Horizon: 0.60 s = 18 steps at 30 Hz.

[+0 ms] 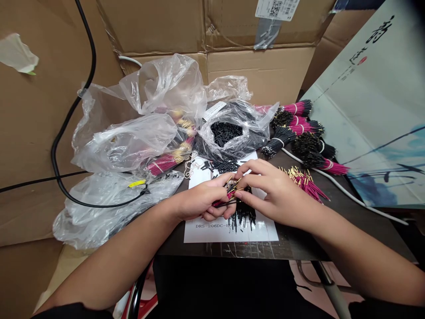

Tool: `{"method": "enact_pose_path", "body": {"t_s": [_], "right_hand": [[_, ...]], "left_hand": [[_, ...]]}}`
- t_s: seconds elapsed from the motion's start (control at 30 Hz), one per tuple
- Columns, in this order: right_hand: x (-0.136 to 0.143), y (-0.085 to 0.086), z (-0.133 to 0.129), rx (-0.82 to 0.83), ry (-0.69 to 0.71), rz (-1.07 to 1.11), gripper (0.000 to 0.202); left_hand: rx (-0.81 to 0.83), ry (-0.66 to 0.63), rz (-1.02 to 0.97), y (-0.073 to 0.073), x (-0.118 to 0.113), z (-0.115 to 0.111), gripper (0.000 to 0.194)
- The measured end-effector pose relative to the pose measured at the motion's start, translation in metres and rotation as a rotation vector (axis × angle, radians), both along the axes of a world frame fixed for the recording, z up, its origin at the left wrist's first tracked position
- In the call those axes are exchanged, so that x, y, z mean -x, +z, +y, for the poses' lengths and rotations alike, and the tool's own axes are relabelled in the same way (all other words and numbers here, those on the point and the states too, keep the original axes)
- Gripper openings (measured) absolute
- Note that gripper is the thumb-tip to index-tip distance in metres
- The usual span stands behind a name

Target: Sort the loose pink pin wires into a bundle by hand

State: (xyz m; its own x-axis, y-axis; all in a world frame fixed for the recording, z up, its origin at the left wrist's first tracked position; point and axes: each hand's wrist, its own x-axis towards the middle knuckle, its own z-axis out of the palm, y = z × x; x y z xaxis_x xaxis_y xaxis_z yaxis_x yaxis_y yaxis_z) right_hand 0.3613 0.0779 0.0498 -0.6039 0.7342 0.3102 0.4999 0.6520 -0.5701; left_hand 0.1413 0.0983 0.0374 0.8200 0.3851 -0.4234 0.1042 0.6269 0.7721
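My left hand (pixel 212 197) is closed around a few thin pink and black wires with gold tips (pixel 229 195), held above the white paper sheet (pixel 229 235). My right hand (pixel 265 186) meets it from the right, thumb and fingers bent together at the gold ends; what exactly they pinch is too small to make out. Under the hands lies a spread of black wires (pixel 244 219). Just beyond, short black tube pieces (pixel 226 166) are scattered on the paper. A loose pile of pink wires with gold tips (pixel 307 184) lies right of my right hand.
An opened clear bag (pixel 262 119) full of black tubes stands behind the hands. Tied wire bundles (pixel 303 128) are stacked at right, beside a white cable (pixel 358 201). Plastic bags (pixel 133 137) crowd the left, where a black cable (pixel 58 146) hangs. Cardboard (pixel 259 71) walls the back.
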Motion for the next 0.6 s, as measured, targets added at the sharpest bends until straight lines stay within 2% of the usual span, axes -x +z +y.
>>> {"method": "enact_pose_path", "body": {"t_s": [0.4,0.6], "right_hand": [[-0.001,-0.009,0.003,-0.025,0.013,-0.044,0.004],[0.004,-0.012,0.000,0.001,0.023,-0.034,0.007]], "left_hand": [[-0.024,0.010,0.044,0.001,0.000,-0.002,0.065],[-0.023,-0.005,0.076,0.003,-0.001,-0.003,0.063]]}}
